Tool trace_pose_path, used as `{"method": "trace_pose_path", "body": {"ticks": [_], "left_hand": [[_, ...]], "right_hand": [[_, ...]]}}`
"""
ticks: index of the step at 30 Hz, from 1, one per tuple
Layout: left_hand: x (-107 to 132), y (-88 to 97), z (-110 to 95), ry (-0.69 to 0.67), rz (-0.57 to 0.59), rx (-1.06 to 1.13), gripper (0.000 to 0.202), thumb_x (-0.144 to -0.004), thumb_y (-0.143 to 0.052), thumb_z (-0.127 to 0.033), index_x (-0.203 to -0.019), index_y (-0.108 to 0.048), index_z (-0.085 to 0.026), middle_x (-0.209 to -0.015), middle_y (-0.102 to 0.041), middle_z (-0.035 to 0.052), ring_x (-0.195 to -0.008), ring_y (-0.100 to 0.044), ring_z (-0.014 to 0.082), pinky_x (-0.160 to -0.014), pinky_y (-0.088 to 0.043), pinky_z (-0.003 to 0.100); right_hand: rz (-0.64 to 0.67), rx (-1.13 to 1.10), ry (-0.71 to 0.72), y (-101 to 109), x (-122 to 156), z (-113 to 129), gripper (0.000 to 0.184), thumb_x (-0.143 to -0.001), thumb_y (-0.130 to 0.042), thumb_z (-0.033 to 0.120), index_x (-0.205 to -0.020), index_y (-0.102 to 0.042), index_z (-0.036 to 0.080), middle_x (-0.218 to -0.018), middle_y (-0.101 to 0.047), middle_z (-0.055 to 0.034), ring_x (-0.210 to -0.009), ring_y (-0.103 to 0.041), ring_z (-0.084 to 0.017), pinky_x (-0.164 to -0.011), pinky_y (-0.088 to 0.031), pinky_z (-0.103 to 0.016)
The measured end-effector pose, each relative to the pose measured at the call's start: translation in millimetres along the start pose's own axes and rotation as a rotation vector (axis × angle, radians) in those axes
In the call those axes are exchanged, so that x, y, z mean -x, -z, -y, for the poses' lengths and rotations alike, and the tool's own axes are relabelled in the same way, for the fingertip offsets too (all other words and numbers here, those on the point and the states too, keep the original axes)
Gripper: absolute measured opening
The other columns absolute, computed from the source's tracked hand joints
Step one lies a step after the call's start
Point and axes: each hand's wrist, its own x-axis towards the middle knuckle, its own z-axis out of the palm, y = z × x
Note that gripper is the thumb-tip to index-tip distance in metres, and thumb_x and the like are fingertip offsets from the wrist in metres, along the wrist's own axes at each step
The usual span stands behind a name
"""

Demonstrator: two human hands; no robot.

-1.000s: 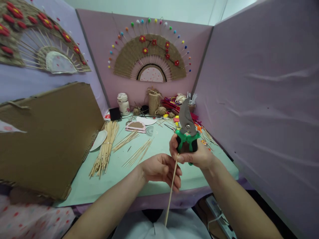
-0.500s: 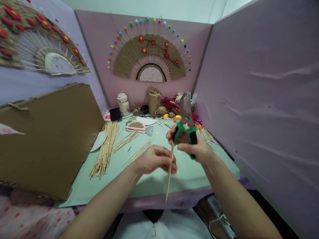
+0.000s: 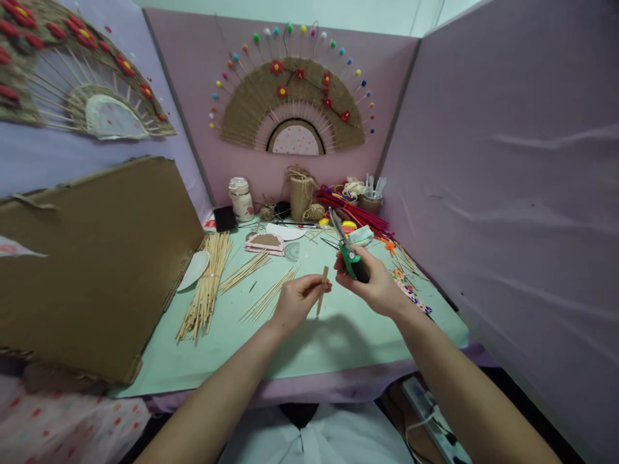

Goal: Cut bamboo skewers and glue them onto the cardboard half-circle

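My left hand (image 3: 304, 298) is closed in a pinch on a thin wooden stick (image 3: 320, 305), which stands nearly upright above the table and sticks out over and under the fingers. To the right of it, my right hand (image 3: 370, 280) is wrapped round the green and black handles of a pair of pruning shears (image 3: 356, 265). The blades point up and away, apart from the stick. Several loose sticks (image 3: 269, 296) lie on the green tabletop (image 3: 300, 361) left of my left hand, and a thick bundle of sticks (image 3: 207, 283) lies farther left.
A cardboard panel (image 3: 97, 258) stands along the left side. At the back are a white jar (image 3: 240, 200), a twine-wrapped pot (image 3: 300, 198) and red craft stems (image 3: 360, 214). Patterned strips (image 3: 411, 293) lie at the right. A decorated fan (image 3: 246, 109) hangs on the back wall.
The stick hung below my right hand beside my left fingers; now my left hand pinches it, higher and tilted differently. My right hand has turned the shears leftward and lowered them.
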Motion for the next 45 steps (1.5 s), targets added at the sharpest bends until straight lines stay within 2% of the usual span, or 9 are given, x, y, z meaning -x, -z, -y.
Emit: {"method": "trace_pose_path", "body": {"ticks": [6, 11, 15, 22, 28, 36, 45], "left_hand": [[-1, -5.0, 6, 0.028, -0.005, 0.106, 0.022, -0.086, -0.06, -0.035, -0.092, -0.068, -0.016, -0.091, -0.075, 0.0069, -0.087, -0.072, 0.0206, -0.081, -0.059, 0.031], [2, -6.8, 7, -0.02, -0.005, 0.089, 0.024, -0.087, -0.059, -0.037, -0.095, -0.067, -0.016, -0.093, -0.074, 0.0069, -0.085, -0.073, 0.0206, -0.08, -0.06, 0.032], [2, -4.9, 6, -0.05, 0.022, 0.079, 0.026, -0.088, -0.057, -0.037, -0.097, -0.068, -0.016, -0.096, -0.074, 0.0077, -0.086, -0.072, 0.0207, -0.08, -0.06, 0.032], [1, -4.1, 6, 0.072, 0.067, 0.219, 0.025, -0.083, -0.064, -0.037, -0.094, -0.068, -0.014, -0.094, -0.074, 0.0089, -0.089, -0.072, 0.0233, -0.083, -0.059, 0.036], [1, -4.4, 4, 0.099, 0.065, 0.275, 0.023, -0.082, -0.065, -0.035, -0.092, -0.067, -0.015, -0.094, -0.074, 0.0087, -0.089, -0.072, 0.0235, -0.085, -0.058, 0.039], [-1, -3.9, -2, 0.106, 0.042, 0.254, 0.023, -0.081, -0.066, -0.034, -0.087, -0.069, -0.013, -0.091, -0.075, 0.009, -0.086, -0.073, 0.0238, -0.08, -0.06, 0.036], [0, -3.9, 5, 0.1, 0.042, 0.247, 0.022, -0.082, -0.066, -0.033, -0.088, -0.071, -0.012, -0.091, -0.075, 0.0094, -0.086, -0.073, 0.0238, -0.081, -0.06, 0.035]], "right_hand": [[0.06, 0.511, -0.066, 26, 13, 0, 0.049, -0.073, -0.061, 0.023, -0.12, -0.048, 0.017, -0.112, -0.062, -0.0125, -0.1, -0.059, -0.028, -0.084, -0.045, -0.04], [0.134, 0.751, -0.063, 42, 23, 2, 0.043, -0.073, -0.058, 0.02, -0.115, -0.051, 0.017, -0.109, -0.062, -0.0122, -0.098, -0.06, -0.029, -0.08, -0.045, -0.037], [0.161, 0.79, -0.002, 50, 25, 3, 0.041, -0.071, -0.058, 0.017, -0.112, -0.052, 0.019, -0.108, -0.063, -0.0113, -0.096, -0.06, -0.027, -0.076, -0.045, -0.034], [0.255, 0.874, 0.056, 54, 26, 3, 0.05, -0.066, -0.057, 0.017, -0.116, -0.053, 0.014, -0.106, -0.062, -0.0141, -0.098, -0.058, -0.029, -0.082, -0.044, -0.038], [0.261, 0.917, 0.111, 52, 26, 7, 0.052, -0.066, -0.058, 0.019, -0.118, -0.053, 0.013, -0.11, -0.061, -0.016, -0.102, -0.056, -0.031, -0.085, -0.043, -0.041], [0.264, 0.955, 0.118, 52, 29, 6, 0.061, -0.066, -0.059, 0.022, -0.125, -0.05, 0.012, -0.118, -0.057, -0.0175, -0.108, -0.052, -0.033, -0.09, -0.04, -0.044], [0.269, 0.982, 0.143, 47, 28, 9, 0.06, -0.067, -0.058, 0.022, -0.125, -0.049, 0.013, -0.117, -0.056, -0.0165, -0.107, -0.05, -0.033, -0.09, -0.038, -0.044]]}}
